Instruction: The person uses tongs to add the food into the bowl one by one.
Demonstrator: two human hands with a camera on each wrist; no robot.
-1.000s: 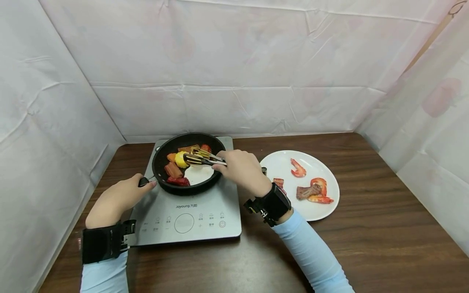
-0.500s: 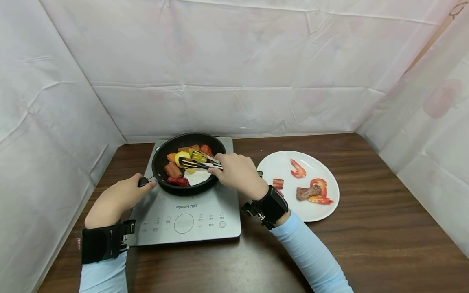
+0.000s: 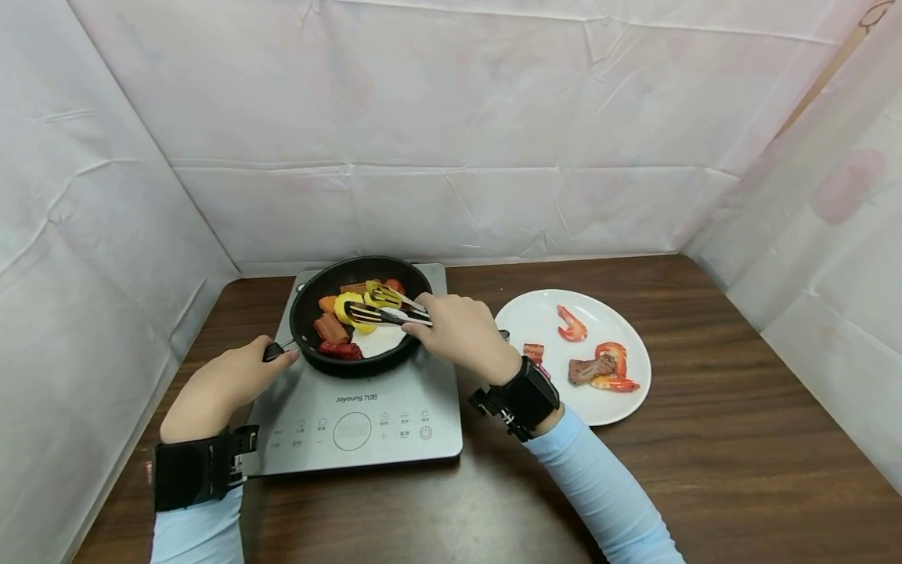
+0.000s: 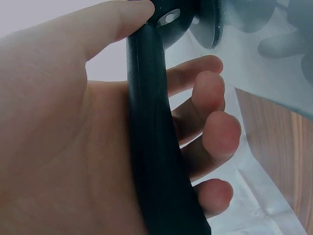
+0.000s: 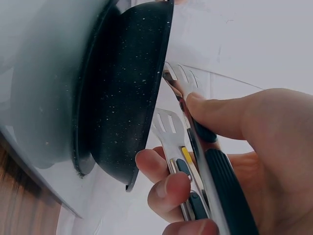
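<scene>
Right hand (image 3: 458,333) first: our fingers are curled round the tongs (image 3: 384,305), whose long axis runs left from the hand, over the pan's (image 3: 310,301) rim, with the two tips spread apart above the yellow piece (image 3: 347,307) among the food. Our left hand (image 3: 225,384) grips the pan handle (image 4: 156,147) — fingers wrapped round it — steadying the pan on the cooktop (image 3: 352,415). Off to our right, on the bench (image 3: 705,439), the plate (image 3: 627,407) with shrimp lies nearer the right hand than the left.
</scene>
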